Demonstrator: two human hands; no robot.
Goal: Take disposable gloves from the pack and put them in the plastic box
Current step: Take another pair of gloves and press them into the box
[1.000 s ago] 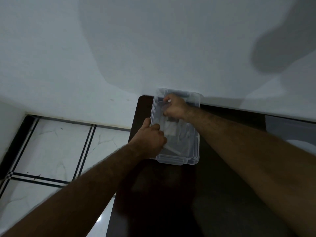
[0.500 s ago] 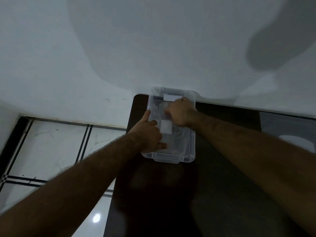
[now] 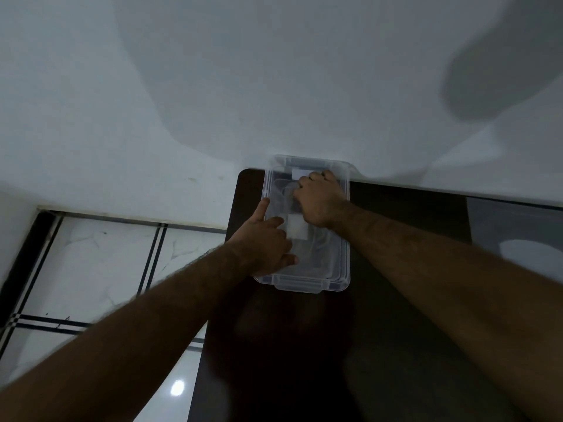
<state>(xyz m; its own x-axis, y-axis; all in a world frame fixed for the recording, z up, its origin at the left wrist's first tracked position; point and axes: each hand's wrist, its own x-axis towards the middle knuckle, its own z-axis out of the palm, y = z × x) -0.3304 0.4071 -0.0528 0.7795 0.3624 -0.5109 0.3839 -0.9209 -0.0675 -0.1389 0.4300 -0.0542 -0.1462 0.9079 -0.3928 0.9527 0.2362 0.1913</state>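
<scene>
Dark table (image 3: 396, 300) bore the box (image 3: 304, 287) at twelve o'clock, gloves (image 3: 285, 193) apparently inside, left hand (image 3: 265, 245) flat and right hand (image 3: 320, 202) clenched atop it, closing left.

Contents of the plastic box (image 3: 332, 263) read only as pale blurry folds thru the clear plastic; can't tell if gloves or how many. Right hand (image 3: 320, 202) covers the far part, its fingertips curled out of sight. Left hand (image 3: 265, 248) hides the box's near-left corner & rim. Both forearms cut off by bottom edge. Dark table (image 3: 396, 345) runs off bottom & right. White labels too small to read.
</scene>
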